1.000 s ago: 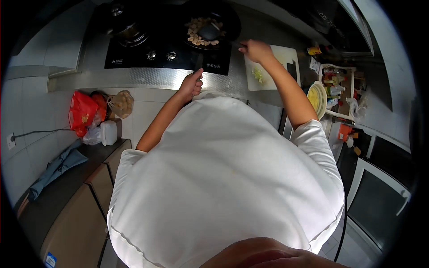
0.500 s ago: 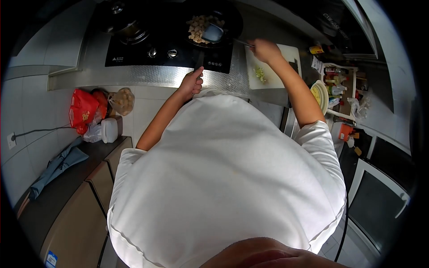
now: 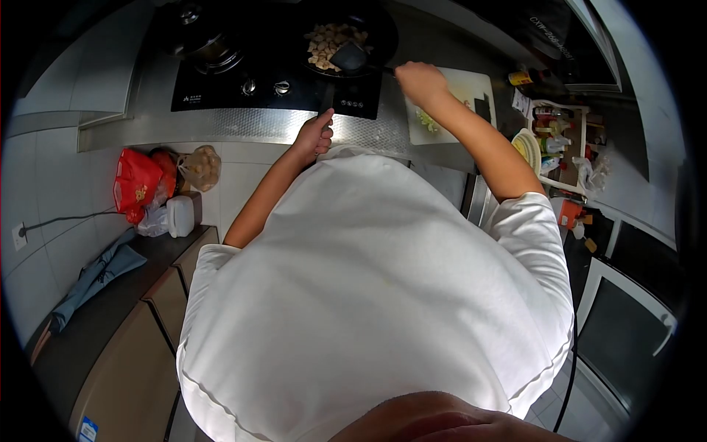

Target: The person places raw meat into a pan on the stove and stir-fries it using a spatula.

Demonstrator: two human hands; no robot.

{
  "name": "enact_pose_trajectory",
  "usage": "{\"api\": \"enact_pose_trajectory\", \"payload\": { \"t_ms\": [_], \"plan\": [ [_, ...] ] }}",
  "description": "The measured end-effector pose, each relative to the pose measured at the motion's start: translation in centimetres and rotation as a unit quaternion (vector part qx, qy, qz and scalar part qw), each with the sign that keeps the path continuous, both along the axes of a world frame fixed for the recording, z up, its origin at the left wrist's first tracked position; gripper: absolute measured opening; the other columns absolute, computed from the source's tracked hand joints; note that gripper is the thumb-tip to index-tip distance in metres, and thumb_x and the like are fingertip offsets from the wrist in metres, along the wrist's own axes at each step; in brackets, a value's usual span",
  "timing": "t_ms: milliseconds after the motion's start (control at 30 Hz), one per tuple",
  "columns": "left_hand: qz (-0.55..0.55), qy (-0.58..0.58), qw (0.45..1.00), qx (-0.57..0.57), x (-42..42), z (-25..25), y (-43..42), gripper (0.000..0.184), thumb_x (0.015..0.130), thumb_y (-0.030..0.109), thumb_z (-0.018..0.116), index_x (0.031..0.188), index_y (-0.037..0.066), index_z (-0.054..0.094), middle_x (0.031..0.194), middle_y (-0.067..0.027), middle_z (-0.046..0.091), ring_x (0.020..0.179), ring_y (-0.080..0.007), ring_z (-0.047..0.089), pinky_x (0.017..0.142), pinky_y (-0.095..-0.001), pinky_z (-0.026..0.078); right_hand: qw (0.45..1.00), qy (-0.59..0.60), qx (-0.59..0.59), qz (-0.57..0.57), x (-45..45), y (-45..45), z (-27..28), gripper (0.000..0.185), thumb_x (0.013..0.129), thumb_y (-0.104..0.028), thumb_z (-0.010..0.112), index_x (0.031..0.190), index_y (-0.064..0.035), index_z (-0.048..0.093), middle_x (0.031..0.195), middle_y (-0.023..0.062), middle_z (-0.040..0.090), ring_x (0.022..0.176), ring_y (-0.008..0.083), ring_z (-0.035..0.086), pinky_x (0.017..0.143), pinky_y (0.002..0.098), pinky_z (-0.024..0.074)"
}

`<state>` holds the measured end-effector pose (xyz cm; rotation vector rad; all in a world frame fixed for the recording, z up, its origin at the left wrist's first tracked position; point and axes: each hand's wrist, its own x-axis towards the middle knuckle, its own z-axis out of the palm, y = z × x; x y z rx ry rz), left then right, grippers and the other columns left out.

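A dark frying pan point(image 3: 383, 37) sits on the right side of the black gas stove point(image 3: 213, 94). My left hand point(image 3: 315, 135) is closed around the pan's handle, which points toward me. Small light-brown chunks of food point(image 3: 324, 46) lie in the pan. With my right hand point(image 3: 423, 82) I grip the handle of a spatula point(image 3: 349, 57), whose dark, broad head rests among the chunks at their right side. Below my right forearm is a white cutting board point(image 3: 434, 134) with chopped pale-green pieces point(image 3: 426, 120) on it.
A lidded pot point(image 3: 206, 44) stands on the left burner. Right of the board are a yellow-and-white basket point(image 3: 527, 151) and a rack of bottles point(image 3: 552, 132). Bags point(image 3: 136, 180) and a white container point(image 3: 180, 215) are at the left, near a folded blue umbrella point(image 3: 99, 276).
My right hand has shifted slightly left, and the spatula head has turned, now looking darker. The food chunks have spread a little. My left hand stays on the pan handle.
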<state>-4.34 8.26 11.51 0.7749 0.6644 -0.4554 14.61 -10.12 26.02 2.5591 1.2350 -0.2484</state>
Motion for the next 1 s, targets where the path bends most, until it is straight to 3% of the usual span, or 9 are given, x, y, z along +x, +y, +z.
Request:
{"api": "enact_pose_trajectory", "payload": {
  "t_ms": [67, 167, 267, 433, 533, 600, 733, 933, 1000],
  "plan": [
    [0.001, -0.004, 1.0, -0.005, 0.0, 0.0, 0.0, 0.034, 0.096, 0.047, 0.06, 0.087, 0.018, 0.047, 0.058, 0.0081, 0.033, 0.041, -0.0033, 0.021, 0.036, -0.021, 0.014, 1.0, -0.003, -0.009, -0.008, 0.1, 0.0, -0.2, 0.02, 0.083, -0.005, 0.054, 0.089, -0.0054, 0.074, 0.094, 0.017, 0.072, 0.089, 0.0332, 0.071, 0.076, 0.043, 0.0576],
    [0.003, -0.007, 1.0, -0.008, 0.0, -0.1, 0.0, 0.033, 0.096, 0.047, 0.06, 0.087, 0.018, 0.047, 0.058, 0.0083, 0.033, 0.041, -0.0032, 0.021, 0.036, -0.0209, 0.014, 1.0, -0.014, -0.011, -0.006, 2.3, -0.6, -1.5, 0.021, 0.085, -0.011, 0.062, 0.103, -0.008, 0.072, 0.096, 0.0159, 0.072, 0.089, 0.0346, 0.07, 0.076, 0.0428, 0.0571],
    [0.006, -0.003, 1.0, 0.0, 0.0, 0.4, -0.1, 0.034, 0.096, 0.047, 0.06, 0.087, 0.018, 0.047, 0.058, 0.0086, 0.033, 0.042, -0.0031, 0.021, 0.036, -0.0208, 0.014, 0.984, 0.125, 0.023, -0.125, 5.0, -2.3, 0.4, 0.042, 0.093, -0.031, 0.065, 0.132, -0.0174, 0.061, 0.112, 0.0137, 0.07, 0.103, 0.0327, 0.066, 0.086, 0.0429, 0.0531],
    [0.01, -0.003, 1.0, 0.003, -0.1, 0.2, -0.1, 0.034, 0.096, 0.047, 0.06, 0.087, 0.018, 0.047, 0.058, 0.0085, 0.033, 0.042, -0.003, 0.021, 0.037, -0.0206, 0.014, 0.987, 0.109, 0.061, -0.099, 7.5, -4.4, 0.0, 0.042, 0.093, -0.034, 0.064, 0.132, -0.0162, 0.061, 0.111, 0.0158, 0.07, 0.103, 0.0337, 0.066, 0.089, 0.0419, 0.0504],
    [0.005, -0.003, 1.0, 0.007, 0.0, 0.2, 0.0, 0.034, 0.096, 0.047, 0.06, 0.086, 0.018, 0.046, 0.058, 0.0081, 0.034, 0.042, -0.003, 0.022, 0.037, -0.0203, 0.014, 0.987, 0.095, 0.103, -0.074, 7.9, -4.4, -0.3, 0.035, 0.092, -0.031, 0.065, 0.122, -0.0154, 0.065, 0.108, 0.0144, 0.07, 0.1, 0.0336, 0.066, 0.089, 0.044, 0.0511],
    [0.004, -0.004, 1.0, -0.002, 0.0, 0.2, 0.1, 0.034, 0.096, 0.046, 0.061, 0.086, 0.018, 0.046, 0.058, 0.0078, 0.034, 0.042, -0.0029, 0.022, 0.036, -0.0203, 0.014, 0.993, 0.087, 0.035, -0.078, 7.6, -3.8, 0.2, 0.033, 0.09, -0.03, 0.066, 0.121, -0.0184, 0.067, 0.109, 0.0134, 0.07, 0.1, 0.0329, 0.066, 0.088, 0.0435, 0.052],
    [0.006, -0.005, 1.0, -0.005, 0.0, -0.1, 0.1, 0.033, 0.096, 0.046, 0.061, 0.087, 0.018, 0.046, 0.058, 0.0077, 0.034, 0.042, -0.0029, 0.022, 0.036, -0.0202, 0.015, 0.992, 0.08, 0.027, -0.099, 6.4, -3.4, 0.6, 0.031, 0.089, -0.03, 0.067, 0.119, -0.0209, 0.069, 0.109, 0.012, 0.07, 0.101, 0.0322, 0.067, 0.088, 0.0428, 0.0529],
    [0.005, -0.011, 1.0, -0.008, 0.0, -0.2, 0.1, 0.034, 0.096, 0.046, 0.061, 0.087, 0.017, 0.046, 0.058, 0.0076, 0.033, 0.041, -0.0032, 0.022, 0.036, -0.0206, 0.014, 0.993, 0.029, 0.052, -0.098, 6.4, -3.0, 0.3, 0.03, 0.09, -0.026, 0.066, 0.118, -0.0167, 0.07, 0.106, 0.0139, 0.071, 0.099, 0.0333, 0.067, 0.087, 0.0423, 0.0526],
    [0.008, -0.008, 1.0, -0.002, -0.1, -0.2, 0.0, 0.034, 0.096, 0.046, 0.061, 0.088, 0.017, 0.046, 0.058, 0.0076, 0.033, 0.042, -0.0033, 0.021, 0.036, -0.0208, 0.014, 0.996, 0.041, 0.009, -0.084, 7.0, -3.0, 0.1, 0.029, 0.088, -0.02, 0.062, 0.116, -0.0183, 0.07, 0.111, 0.0117, 0.071, 0.104, 0.0316, 0.067, 0.089, 0.0429, 0.0539]
  ]
}}
